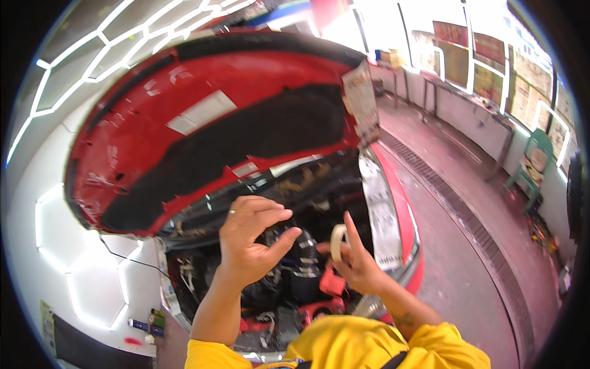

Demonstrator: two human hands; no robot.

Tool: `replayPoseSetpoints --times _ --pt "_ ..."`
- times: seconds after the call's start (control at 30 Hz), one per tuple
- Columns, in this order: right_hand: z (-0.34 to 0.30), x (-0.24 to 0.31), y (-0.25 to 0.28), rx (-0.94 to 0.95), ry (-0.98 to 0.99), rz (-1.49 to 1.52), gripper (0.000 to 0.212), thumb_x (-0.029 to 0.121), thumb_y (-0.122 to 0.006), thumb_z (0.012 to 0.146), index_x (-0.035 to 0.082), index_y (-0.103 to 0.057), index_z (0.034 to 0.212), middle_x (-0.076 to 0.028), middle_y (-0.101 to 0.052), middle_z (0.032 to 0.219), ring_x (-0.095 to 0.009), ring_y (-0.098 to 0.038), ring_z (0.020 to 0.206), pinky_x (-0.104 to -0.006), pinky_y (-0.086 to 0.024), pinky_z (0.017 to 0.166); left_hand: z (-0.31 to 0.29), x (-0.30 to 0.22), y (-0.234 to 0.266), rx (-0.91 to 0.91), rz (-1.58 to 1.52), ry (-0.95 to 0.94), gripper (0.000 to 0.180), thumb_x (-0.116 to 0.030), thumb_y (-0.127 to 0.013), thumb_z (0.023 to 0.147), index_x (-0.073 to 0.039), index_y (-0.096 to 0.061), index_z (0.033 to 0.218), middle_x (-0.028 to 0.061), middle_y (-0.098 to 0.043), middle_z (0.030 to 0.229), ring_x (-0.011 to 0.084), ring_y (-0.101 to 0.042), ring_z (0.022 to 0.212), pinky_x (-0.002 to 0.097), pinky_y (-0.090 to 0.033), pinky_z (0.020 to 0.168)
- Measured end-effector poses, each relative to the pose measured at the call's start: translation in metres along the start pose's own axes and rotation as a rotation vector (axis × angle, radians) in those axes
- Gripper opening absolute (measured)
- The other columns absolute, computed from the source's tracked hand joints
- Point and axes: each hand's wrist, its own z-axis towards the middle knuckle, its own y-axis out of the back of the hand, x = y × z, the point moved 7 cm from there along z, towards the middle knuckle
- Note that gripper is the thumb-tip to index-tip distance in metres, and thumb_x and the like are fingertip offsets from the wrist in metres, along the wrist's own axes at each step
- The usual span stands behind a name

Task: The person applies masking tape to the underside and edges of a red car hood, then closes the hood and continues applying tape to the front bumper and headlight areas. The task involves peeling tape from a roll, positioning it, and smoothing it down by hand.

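Observation:
My left hand (255,240) is raised over the open engine bay (286,301), its thumb and fingers apart with nothing between them. To its right, my right hand (361,269) holds a roll of cream masking tape (335,243), with one finger pointing up beside the ring. A black ribbed air intake hose (305,255) runs below and between the hands. The raised red hood (144,123) stands beyond them, with a dark liner (246,135) on its underside. Paper sheeting (382,215) covers the right fender.
More paper (361,101) hangs on the hood's right edge. A floor drain grate (442,184) runs along the right, past a long bench (467,101) and a green chair (533,163). Lit hexagonal panels line the white left wall (55,154). A thin dark cable (132,257) crosses at the car's left.

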Motion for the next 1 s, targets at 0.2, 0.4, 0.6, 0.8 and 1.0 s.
replayPoseSetpoints --times 0.2,0.4,0.6,0.8,1.0 --pt "-0.011 0.052 -0.011 0.021 0.185 -0.162 0.109 -0.015 -0.052 0.1 0.011 0.029 0.169 -0.022 -0.068 0.142 -0.023 -0.072 0.102 -0.0348 -0.056 0.097 -0.05 -0.023 -0.06 0.197 -0.175 0.189 0.051 -0.019 -0.098 0.071 -0.008 -0.074 0.115 0.0103 -0.07 0.122 0.0319 -0.065 0.114 0.0432 -0.055 0.095" --pt "-0.023 0.046 -0.024 0.041 0.175 -0.348 0.11 -0.015 -0.057 0.093 0.006 0.018 0.172 -0.025 -0.072 0.127 -0.032 -0.076 0.102 -0.0353 -0.056 0.089 -0.065 -0.026 -0.065 0.284 -0.182 0.139 0.053 -0.019 -0.096 0.07 -0.008 -0.071 0.116 0.0107 -0.07 0.123 0.0359 -0.064 0.117 0.0472 -0.053 0.1" --pt "-0.037 0.01 -0.041 -0.011 0.021 -0.551 0.103 -0.012 -0.054 0.092 0.002 0.008 0.173 -0.023 -0.069 0.099 -0.037 -0.072 0.082 -0.0364 -0.054 0.074 -0.12 -0.019 -0.086 0.292 -0.227 0.266 0.043 -0.01 -0.089 0.076 -0.006 -0.069 0.113 0.0131 -0.071 0.121 0.0379 -0.066 0.117 0.0474 -0.052 0.102" --pt "-0.077 -0.056 -0.057 0.097 -0.102 -0.532 0.102 -0.008 -0.055 0.095 0.008 0.008 0.174 -0.031 -0.073 0.12 -0.049 -0.073 0.11 -0.045 -0.059 0.091 -0.21 -0.019 -0.124 0.38 -0.348 0.473 0.035 -0.015 -0.089 0.08 -0.006 -0.068 0.107 0.0119 -0.067 0.124 0.0367 -0.066 0.118 0.046 -0.052 0.102" --pt "-0.1 -0.061 -0.066 0.114 -0.256 -0.474 0.105 -0.008 -0.06 0.094 0.011 0.003 0.175 -0.03 -0.072 0.092 -0.05 -0.074 0.088 -0.0473 -0.059 0.08 -0.247 -0.031 -0.128 0.367 -0.419 0.592 0.036 -0.016 -0.093 0.08 -0.003 -0.07 0.104 0.0122 -0.069 0.124 0.032 -0.07 0.113 0.0406 -0.058 0.094"
